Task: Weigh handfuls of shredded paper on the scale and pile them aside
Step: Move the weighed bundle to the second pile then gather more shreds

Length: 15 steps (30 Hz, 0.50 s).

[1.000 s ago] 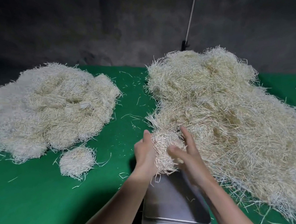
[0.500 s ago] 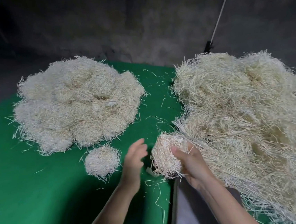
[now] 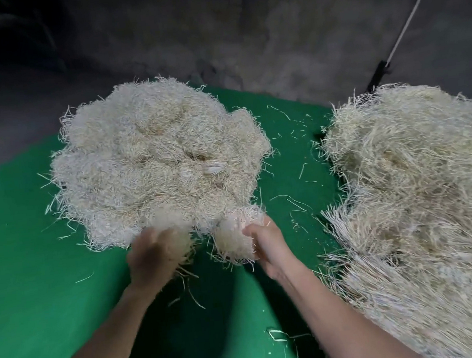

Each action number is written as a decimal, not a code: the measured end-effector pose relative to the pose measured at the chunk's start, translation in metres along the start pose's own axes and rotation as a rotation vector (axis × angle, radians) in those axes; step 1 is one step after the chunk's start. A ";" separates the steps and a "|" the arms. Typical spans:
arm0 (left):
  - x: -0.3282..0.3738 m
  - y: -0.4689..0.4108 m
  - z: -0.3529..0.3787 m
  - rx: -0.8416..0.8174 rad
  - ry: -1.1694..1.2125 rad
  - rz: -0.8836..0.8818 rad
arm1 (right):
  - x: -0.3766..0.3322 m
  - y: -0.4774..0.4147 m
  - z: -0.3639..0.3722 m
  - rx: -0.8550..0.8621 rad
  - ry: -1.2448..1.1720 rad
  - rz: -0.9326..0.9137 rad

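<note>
A rounded pile of weighed shredded paper lies on the green table at the left. My right hand grips a handful of shredded paper at that pile's near right edge. My left hand, blurred by motion, is on a small clump of shreds at the pile's near edge, with its fingers curled over it. The big loose heap of shredded paper fills the right side. The scale is out of view.
Loose strands are scattered on the green cloth between the two piles and near my forearms. A dark wall stands behind the table, with a white rod leaning at the upper right. The table's far edge runs just behind the piles.
My right hand has carried the handful from over the scale leftward to the left pile's edge. My left hand has let go of it and moved onto the small clump. The view has swung left.
</note>
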<state>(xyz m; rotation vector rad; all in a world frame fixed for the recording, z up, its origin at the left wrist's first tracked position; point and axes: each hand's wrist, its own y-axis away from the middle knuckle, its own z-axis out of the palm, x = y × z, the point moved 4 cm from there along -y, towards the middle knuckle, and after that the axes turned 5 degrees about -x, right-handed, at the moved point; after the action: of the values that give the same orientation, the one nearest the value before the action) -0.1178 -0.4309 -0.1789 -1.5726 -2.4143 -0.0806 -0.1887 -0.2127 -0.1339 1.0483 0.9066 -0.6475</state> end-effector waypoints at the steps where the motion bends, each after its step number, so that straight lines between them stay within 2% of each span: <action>1: -0.013 -0.008 -0.001 -0.052 -0.016 -0.087 | 0.003 -0.008 0.006 -0.014 0.023 -0.002; 3: -0.030 -0.014 -0.002 -0.131 -0.019 -0.237 | 0.007 -0.022 0.022 -0.075 0.061 -0.006; 5: -0.028 -0.014 -0.001 -0.113 -0.039 -0.223 | 0.010 -0.035 0.038 -0.160 0.117 -0.083; 8: -0.006 -0.002 0.001 -0.002 -0.002 -0.055 | 0.019 -0.055 0.052 -0.133 0.214 -0.142; 11: 0.035 0.025 0.003 0.211 0.242 0.249 | 0.038 -0.074 0.053 -0.058 0.426 -0.144; 13: 0.057 0.038 0.014 0.190 0.290 0.398 | 0.045 -0.080 0.047 0.043 0.699 -0.074; 15: 0.063 0.036 0.031 0.101 0.279 0.436 | 0.043 -0.078 0.041 0.082 0.712 -0.082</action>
<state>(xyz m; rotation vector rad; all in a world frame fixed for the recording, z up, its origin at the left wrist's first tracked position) -0.1153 -0.3543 -0.1971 -1.8594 -1.8003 -0.0865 -0.2182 -0.2814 -0.1979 1.3504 1.5532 -0.3732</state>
